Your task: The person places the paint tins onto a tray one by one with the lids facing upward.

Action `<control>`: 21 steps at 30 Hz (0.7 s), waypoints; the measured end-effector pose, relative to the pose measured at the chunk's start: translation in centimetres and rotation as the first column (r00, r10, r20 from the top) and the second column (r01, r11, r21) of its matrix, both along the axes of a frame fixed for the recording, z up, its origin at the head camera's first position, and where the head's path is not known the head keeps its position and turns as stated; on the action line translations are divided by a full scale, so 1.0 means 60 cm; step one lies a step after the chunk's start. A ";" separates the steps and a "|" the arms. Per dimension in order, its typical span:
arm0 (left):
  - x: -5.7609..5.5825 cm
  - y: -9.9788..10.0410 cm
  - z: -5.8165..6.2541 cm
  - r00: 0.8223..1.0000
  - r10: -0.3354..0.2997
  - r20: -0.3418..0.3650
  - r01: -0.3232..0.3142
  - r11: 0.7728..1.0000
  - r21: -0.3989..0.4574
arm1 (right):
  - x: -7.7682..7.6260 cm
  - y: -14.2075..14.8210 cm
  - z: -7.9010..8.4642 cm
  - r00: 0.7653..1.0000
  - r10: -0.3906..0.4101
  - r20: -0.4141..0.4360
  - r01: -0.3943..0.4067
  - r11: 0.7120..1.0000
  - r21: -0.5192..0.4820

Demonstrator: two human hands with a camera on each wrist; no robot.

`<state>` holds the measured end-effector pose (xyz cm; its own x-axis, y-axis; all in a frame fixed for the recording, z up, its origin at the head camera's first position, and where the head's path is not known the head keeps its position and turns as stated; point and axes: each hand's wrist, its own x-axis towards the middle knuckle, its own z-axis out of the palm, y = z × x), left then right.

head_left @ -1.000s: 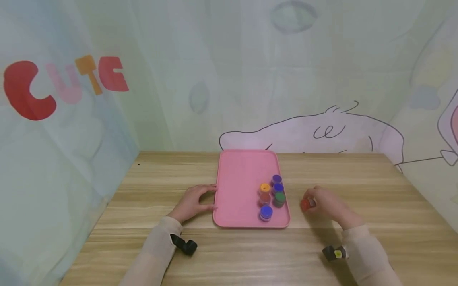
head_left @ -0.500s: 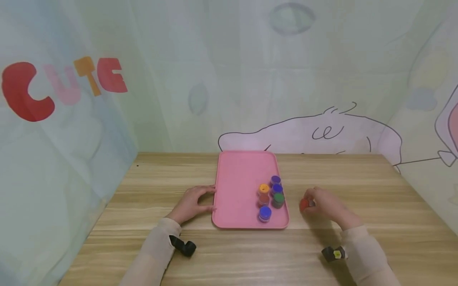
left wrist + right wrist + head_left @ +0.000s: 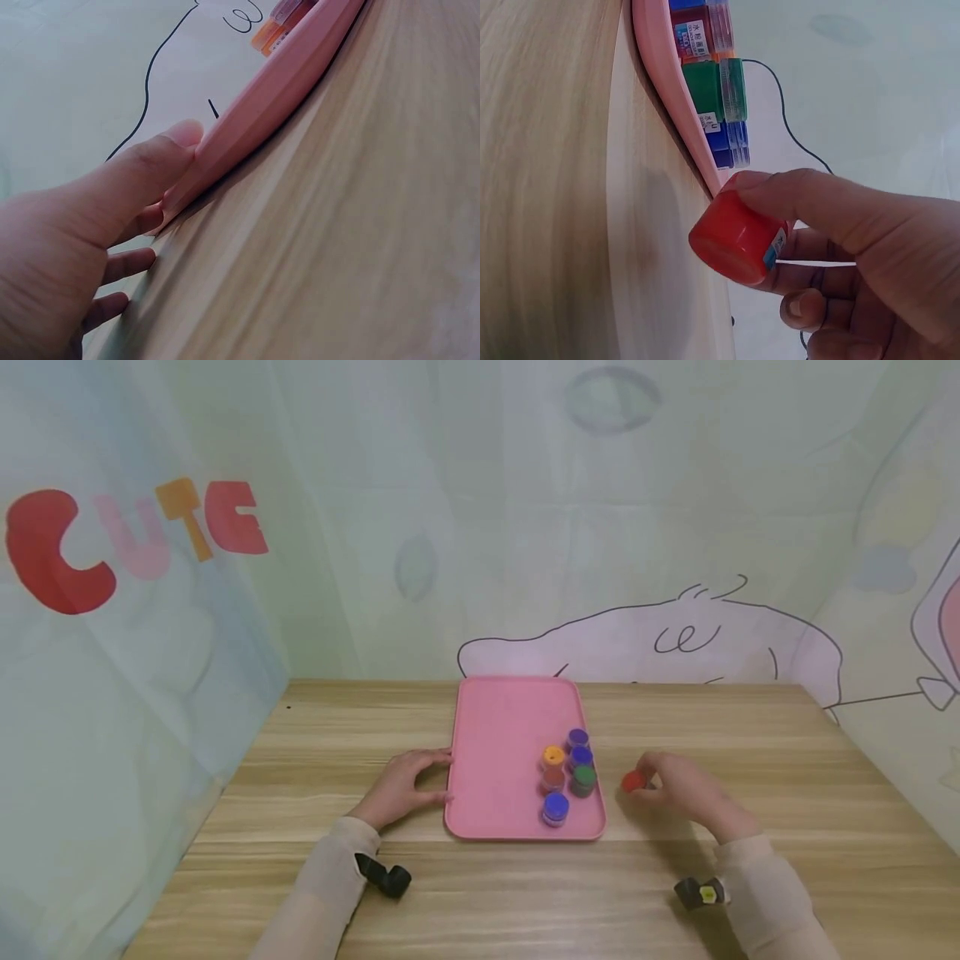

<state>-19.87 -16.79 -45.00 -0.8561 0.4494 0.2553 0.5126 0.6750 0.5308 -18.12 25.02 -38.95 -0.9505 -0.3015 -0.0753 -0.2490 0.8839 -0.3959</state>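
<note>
My right hand (image 3: 684,792) pinches a small red paint jar (image 3: 739,232) between thumb and fingers, tilted and just off the tray's right side. A pink tray (image 3: 495,760) lies on the table, with several paint jars grouped in its right half. Among them are a blue jar (image 3: 556,808) at the front, a green jar (image 3: 583,781), a dark red jar (image 3: 552,780) and an orange-lidded jar (image 3: 552,758). At the tray's left edge, my left hand (image 3: 399,789) touches the rim with thumb and fingertips, its fingers spread apart.
The wood-grain table (image 3: 480,902) reaches back to a printed cloth backdrop (image 3: 360,527). A purple-lidded jar (image 3: 577,739) stands farthest back in the group, close to the tray's right rim. Black wrist cameras sit at both sleeves.
The red jar has tipped in my right hand, its red end shifting slightly left and up. My left hand and the jars on the tray have stayed in place.
</note>
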 end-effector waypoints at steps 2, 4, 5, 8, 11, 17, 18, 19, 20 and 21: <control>0.000 0.000 0.000 1.000 -0.001 0.002 0.001 1.000 0.004 | 0.000 -0.002 0.001 1.000 0.000 -0.002 0.000 1.000 -0.002; 0.000 0.000 0.000 1.000 -0.002 0.003 0.002 1.000 0.002 | 0.000 -0.003 0.001 1.000 0.009 -0.011 -0.009 1.000 -0.011; 0.000 0.000 0.001 1.000 -0.002 0.004 0.002 1.000 0.003 | 0.001 -0.004 0.001 1.000 0.014 -0.018 -0.014 1.000 -0.017; 0.000 0.000 0.000 1.000 -0.001 0.004 0.001 1.000 0.000 | 0.001 -0.006 0.001 0.998 0.037 -0.041 -0.038 0.998 -0.041; 0.000 0.000 0.000 1.000 0.001 0.007 -0.001 1.000 -0.002 | 0.001 -0.007 0.000 0.995 0.061 -0.073 -0.065 0.997 -0.051; -0.001 -0.001 -0.001 1.000 0.000 0.000 0.000 1.000 -0.009 | -0.001 -0.011 -0.003 0.993 0.076 -0.088 -0.082 0.994 -0.066; -0.001 -0.001 -0.001 1.000 -0.001 -0.002 0.001 1.000 -0.009 | -0.001 -0.012 -0.004 0.993 0.077 -0.085 -0.083 0.994 -0.068; -0.001 -0.001 -0.001 1.000 -0.001 -0.003 0.001 1.000 -0.008 | -0.001 -0.013 -0.004 0.993 0.079 -0.085 -0.085 0.994 -0.069; -0.001 -0.001 -0.001 1.000 -0.002 -0.004 0.002 1.000 -0.008 | -0.001 -0.015 -0.004 0.993 0.081 -0.084 -0.088 0.993 -0.074; -0.001 -0.001 -0.001 1.000 -0.002 -0.005 0.002 1.000 -0.007 | 0.000 -0.016 -0.004 0.993 0.086 -0.083 -0.093 0.992 -0.081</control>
<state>-19.94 -16.83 -45.07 -0.8539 0.4531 0.2560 0.5165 0.6774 0.5238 -18.15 24.04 -39.19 -0.9213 -0.3879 0.0287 -0.3594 0.8207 -0.4442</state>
